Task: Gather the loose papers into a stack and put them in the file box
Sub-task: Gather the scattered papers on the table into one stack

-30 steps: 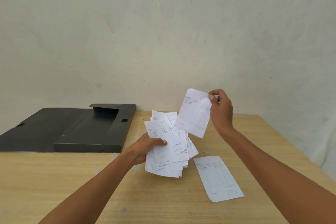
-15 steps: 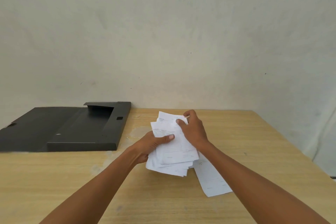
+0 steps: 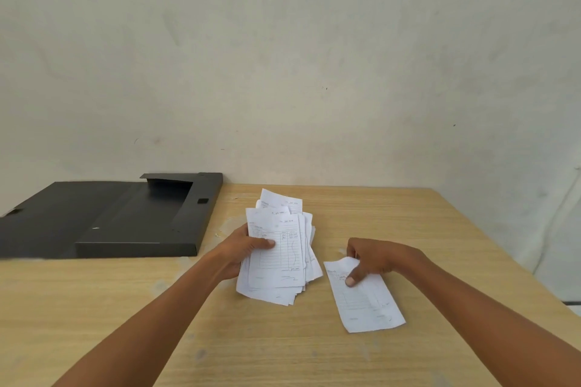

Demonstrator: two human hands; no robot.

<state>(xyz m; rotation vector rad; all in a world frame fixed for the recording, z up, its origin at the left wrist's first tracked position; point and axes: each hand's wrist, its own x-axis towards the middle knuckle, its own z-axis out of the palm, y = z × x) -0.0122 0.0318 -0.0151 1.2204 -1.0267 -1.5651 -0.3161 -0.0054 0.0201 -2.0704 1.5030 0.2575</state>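
Note:
My left hand (image 3: 243,250) grips a loose, uneven stack of white printed papers (image 3: 279,254) just above the wooden table, thumb across the top sheet. One more white paper (image 3: 366,302) lies flat on the table to the right of the stack. My right hand (image 3: 374,259) rests on that sheet's upper end, pinching its top edge with the thumb pressed on the paper. The black file box (image 3: 135,223) lies open at the back left of the table, its lid spread out to the left.
The wooden table (image 3: 314,349) has its right edge near the frame's right side. A plain pale wall (image 3: 283,56) rises straight behind the table and the box.
My right hand laid the sheet it held onto the stack, then moved right and down to the single paper on the table. My left hand kept hold of the stack.

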